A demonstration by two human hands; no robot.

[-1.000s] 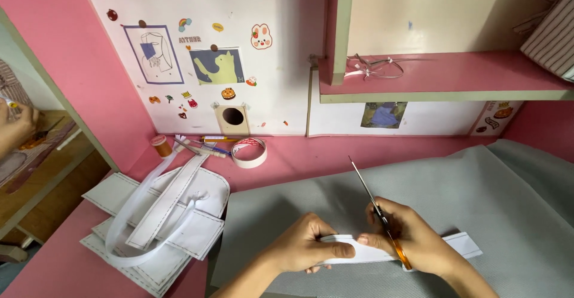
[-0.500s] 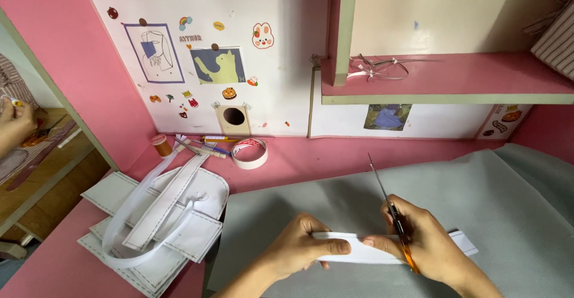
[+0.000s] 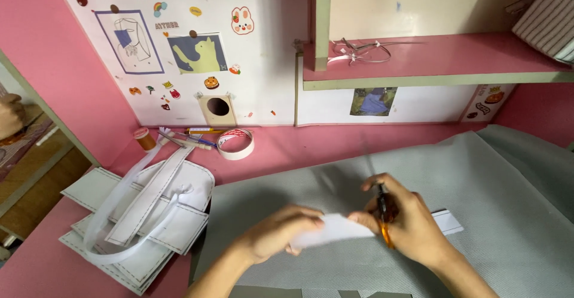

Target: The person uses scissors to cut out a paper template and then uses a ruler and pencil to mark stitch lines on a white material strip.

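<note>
Scissors (image 3: 384,214) now sit lower; right hand (image 3: 406,217) fingers grip them, left hand (image 3: 281,238) fingers pinch the white strip (image 3: 335,229) taut above grey fabric (image 3: 478,214).

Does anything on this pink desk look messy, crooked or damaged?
Nothing looks spilled or broken. The left hand and right hand hold a white strip with orange-handled scissors over grey fabric. The stack of white stitched pieces lies loosely fanned at an angle, and the pens are scattered beside the tape roll.
</note>
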